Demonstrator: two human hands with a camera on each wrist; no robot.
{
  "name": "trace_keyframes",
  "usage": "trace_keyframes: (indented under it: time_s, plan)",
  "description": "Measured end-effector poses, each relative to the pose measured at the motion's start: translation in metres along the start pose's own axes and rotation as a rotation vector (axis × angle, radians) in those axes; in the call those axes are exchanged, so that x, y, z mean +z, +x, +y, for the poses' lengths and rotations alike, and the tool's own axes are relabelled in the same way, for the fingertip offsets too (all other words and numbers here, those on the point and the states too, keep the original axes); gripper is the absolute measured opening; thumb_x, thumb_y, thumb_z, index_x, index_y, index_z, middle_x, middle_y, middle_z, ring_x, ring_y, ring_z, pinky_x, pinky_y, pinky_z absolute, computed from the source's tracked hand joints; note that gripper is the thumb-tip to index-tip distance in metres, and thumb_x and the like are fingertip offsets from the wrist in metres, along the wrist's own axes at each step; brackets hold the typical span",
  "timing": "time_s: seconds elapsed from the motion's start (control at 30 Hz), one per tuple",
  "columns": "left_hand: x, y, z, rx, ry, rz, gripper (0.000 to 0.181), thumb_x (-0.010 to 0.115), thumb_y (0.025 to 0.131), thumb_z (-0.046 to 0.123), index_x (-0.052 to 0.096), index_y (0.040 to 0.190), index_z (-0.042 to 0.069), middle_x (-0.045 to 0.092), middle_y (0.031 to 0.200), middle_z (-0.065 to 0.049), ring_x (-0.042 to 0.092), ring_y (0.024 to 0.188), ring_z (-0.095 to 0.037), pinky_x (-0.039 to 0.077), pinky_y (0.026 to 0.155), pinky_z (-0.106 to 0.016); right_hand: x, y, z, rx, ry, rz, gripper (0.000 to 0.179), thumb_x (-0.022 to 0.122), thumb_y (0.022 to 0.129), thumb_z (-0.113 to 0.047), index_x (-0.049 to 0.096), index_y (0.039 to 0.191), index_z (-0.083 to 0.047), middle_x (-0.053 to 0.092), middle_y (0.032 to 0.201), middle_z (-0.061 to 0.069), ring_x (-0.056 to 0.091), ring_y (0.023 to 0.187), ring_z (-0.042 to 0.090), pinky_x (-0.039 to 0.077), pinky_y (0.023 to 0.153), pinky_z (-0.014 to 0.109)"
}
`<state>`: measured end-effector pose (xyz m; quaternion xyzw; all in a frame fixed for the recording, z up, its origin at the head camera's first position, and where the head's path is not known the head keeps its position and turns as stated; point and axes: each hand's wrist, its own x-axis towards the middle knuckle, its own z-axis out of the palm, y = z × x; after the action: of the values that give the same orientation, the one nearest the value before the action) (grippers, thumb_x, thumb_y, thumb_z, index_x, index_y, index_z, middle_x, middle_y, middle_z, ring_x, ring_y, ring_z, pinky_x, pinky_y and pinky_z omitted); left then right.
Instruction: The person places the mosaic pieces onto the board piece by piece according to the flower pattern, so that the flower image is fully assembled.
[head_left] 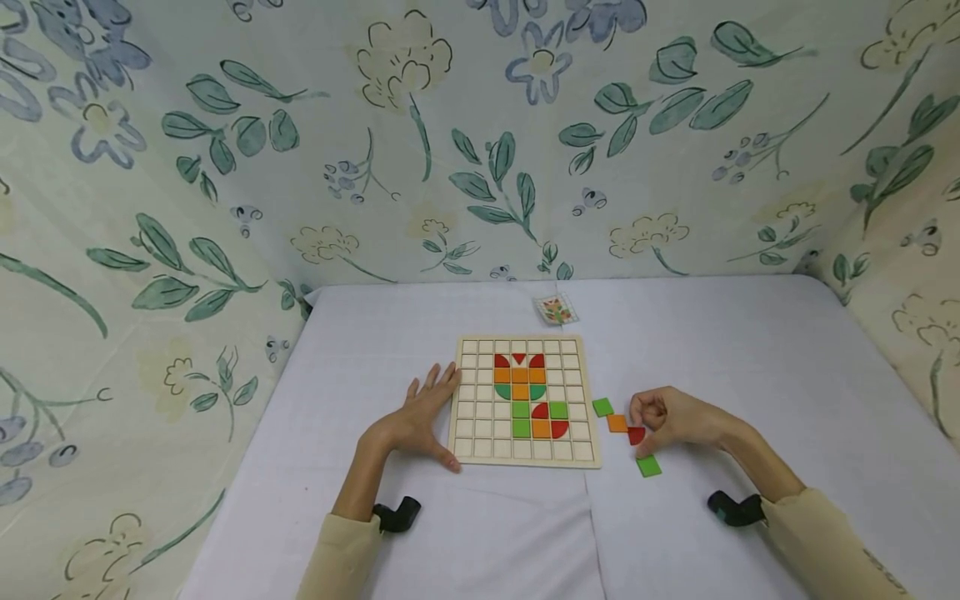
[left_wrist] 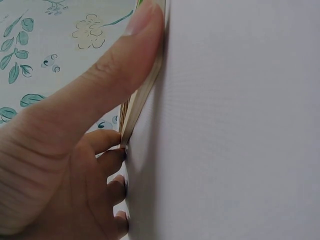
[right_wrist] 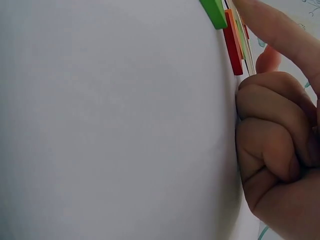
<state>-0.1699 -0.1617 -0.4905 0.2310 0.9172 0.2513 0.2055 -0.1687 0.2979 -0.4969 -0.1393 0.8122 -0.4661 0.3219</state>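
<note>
A square wooden board (head_left: pixel 480 427) with a grid of cells lies on the table. Several red, orange and green tiles form a flower-like figure in it. My left hand (head_left: pixel 420 422) is spread along the board's left edge; its fingertips and thumb touch the frame. To the board's right, my right hand (head_left: pixel 681 421) has its thumb and index finger at opposite sides of a red quarter-circle tile (head_left: pixel 637 436), pinching it close to the cloth. Its other fingers are curled, as the right wrist view shows. Nearby lie an orange tile (head_left: pixel 617 423), a green tile (head_left: pixel 602 407) and another green tile (head_left: pixel 648 466).
Behind the board lies a small pattern card (head_left: pixel 557 310) in a clear wrapper. A white cloth (head_left: pixel 375 333) covers the table. Floral fabric (head_left: pixel 480 108) hangs at the back and sides. Each wrist carries a black camera (head_left: pixel 398 514).
</note>
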Motion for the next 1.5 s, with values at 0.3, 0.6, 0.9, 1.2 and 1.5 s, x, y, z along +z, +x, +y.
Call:
trace_keyframes:
  time_s: [0.3, 0.6, 0.9, 1.2, 1.5]
  plan:
    - [0.0003, 0.0003, 0.0, 0.001, 0.007, 0.001, 0.152, 0.101, 0.057, 0.047, 0.004, 0.167, 0.01, -0.007, 0.176, -0.006, -0.015, 0.162, -0.031, -0.009, 0.131, -0.058, 0.0001, 0.0015, 0.0023, -0.029, -0.022, -0.007, 0.041, 0.091, 0.074, -0.007, 0.058, 0.095, 0.005, 0.033, 0.068, 0.0, 0.036, 0.063, 0.009, 0.033, 0.057, 0.026]
    - [0.0002, -0.0005, 0.0009, -0.004, -0.005, 0.001, 0.152, 0.101, 0.056, 0.045, 0.004, 0.167, 0.009, -0.007, 0.175, -0.005, -0.014, 0.162, -0.031, -0.009, 0.131, -0.059, 0.0007, 0.0021, 0.0028, -0.025, -0.034, -0.016, 0.042, 0.093, 0.073, -0.013, 0.06, 0.094, 0.002, 0.035, 0.068, -0.002, 0.038, 0.064, 0.008, 0.037, 0.06, 0.025]
    - [0.0, -0.0007, 0.0011, -0.004, -0.004, 0.003, 0.152, 0.101, 0.056, 0.045, 0.004, 0.167, 0.009, -0.007, 0.176, -0.005, -0.014, 0.163, -0.031, -0.009, 0.132, -0.058, -0.0017, -0.0006, 0.0032, -0.054, -0.062, -0.05, 0.038, 0.091, 0.073, -0.007, 0.06, 0.093, 0.003, 0.036, 0.067, -0.001, 0.038, 0.063, 0.007, 0.035, 0.059, 0.025]
    - [0.0001, -0.0004, 0.0003, -0.003, -0.008, 0.004, 0.152, 0.101, 0.056, 0.046, 0.004, 0.167, 0.01, -0.006, 0.176, -0.005, -0.014, 0.163, -0.031, -0.009, 0.132, -0.058, -0.0035, 0.0026, 0.0056, -0.024, -0.048, 0.193, 0.033, 0.087, 0.081, -0.015, 0.059, 0.091, 0.001, 0.038, 0.068, -0.001, 0.039, 0.064, 0.007, 0.033, 0.057, 0.023]
    - [0.0005, -0.0001, 0.0002, -0.006, -0.009, 0.005, 0.152, 0.101, 0.056, 0.046, 0.005, 0.167, 0.01, -0.007, 0.176, -0.004, -0.015, 0.163, -0.029, -0.01, 0.132, -0.057, -0.0033, 0.0036, 0.0005, 0.002, -0.072, 0.239, 0.035, 0.086, 0.082, -0.016, 0.065, 0.104, 0.001, 0.037, 0.069, -0.001, 0.039, 0.065, 0.009, 0.033, 0.062, 0.026]
